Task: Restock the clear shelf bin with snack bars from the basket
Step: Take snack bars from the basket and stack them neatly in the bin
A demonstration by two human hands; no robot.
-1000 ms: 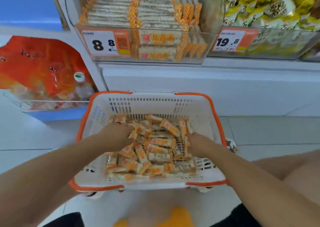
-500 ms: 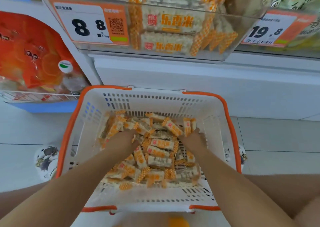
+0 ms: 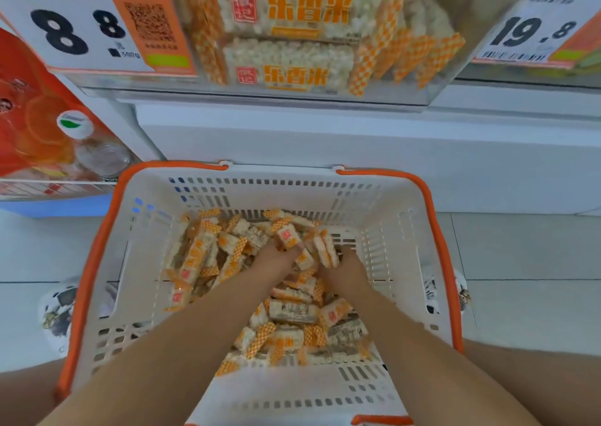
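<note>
Two hands are down in the basket [image 3: 395,230], gathering snack bars [image 3: 292,312]. The left hand [image 3: 276,258] and the right hand [image 3: 343,271] sit close together near the far end of the pile. Their fingers curl around a small bunch of bars, and a few bars stick up between them. So both hands seem to be holding bars, but the fingertips are buried, and I cannot tell how tight the hold is or how many bars they have.

Most of the bars lie loose in the bottom of the basket, all mixed up and pointing every way. The basket stands on the floor just below the clear shelf bin [image 3: 292,42]. More of the same bars already lie stacked in neat rows inside that bin.

I think this is the scooping step. Next, the hands need to lift the bunch straight up and over the bin's front wall without dropping any, then lay the bars flat like the others.

Only the bottom of the bin shows, so I cannot see how full it is. The price tag [image 3: 78,29] covers its left part. The near edge of the basket is cut off, and the arms hide some bars.
</note>
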